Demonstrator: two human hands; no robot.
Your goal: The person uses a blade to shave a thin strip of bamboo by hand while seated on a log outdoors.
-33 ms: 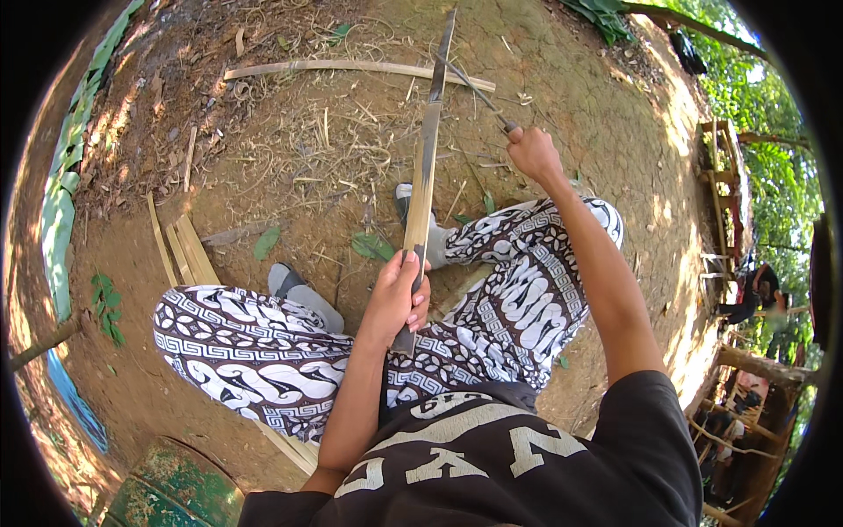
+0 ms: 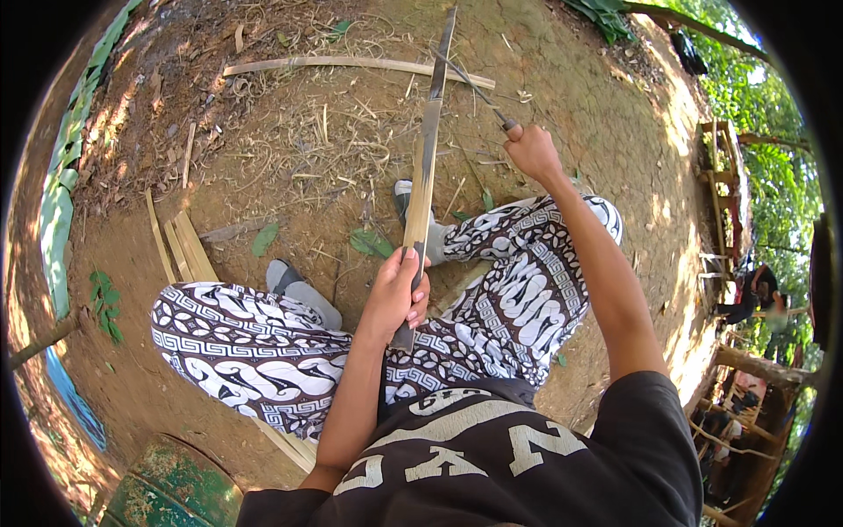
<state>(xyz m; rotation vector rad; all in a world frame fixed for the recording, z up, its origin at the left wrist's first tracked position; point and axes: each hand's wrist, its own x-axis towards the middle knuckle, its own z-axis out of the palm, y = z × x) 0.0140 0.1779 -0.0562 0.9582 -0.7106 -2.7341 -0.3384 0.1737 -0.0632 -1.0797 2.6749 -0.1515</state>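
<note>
My left hand [image 2: 397,297] is closed round the near part of a long split bamboo strip [image 2: 423,180], its thumb along the top. The strip runs from my lap out past my feet, dark on part of its face and pale on the rest. A thin-bladed knife [image 2: 474,88] is in my right hand [image 2: 533,152], gripped by its dark handle with the arm stretched forward. Its blade slants across the strip near the far end; I cannot tell whether they touch.
Another pale strip [image 2: 360,62] lies across the ground ahead, among curled shavings [image 2: 325,167]. More split pieces [image 2: 189,249] rest beside my left knee. A rusty green metal drum [image 2: 171,487] stands at lower left. Far right, a person [image 2: 762,290] is near wooden structures.
</note>
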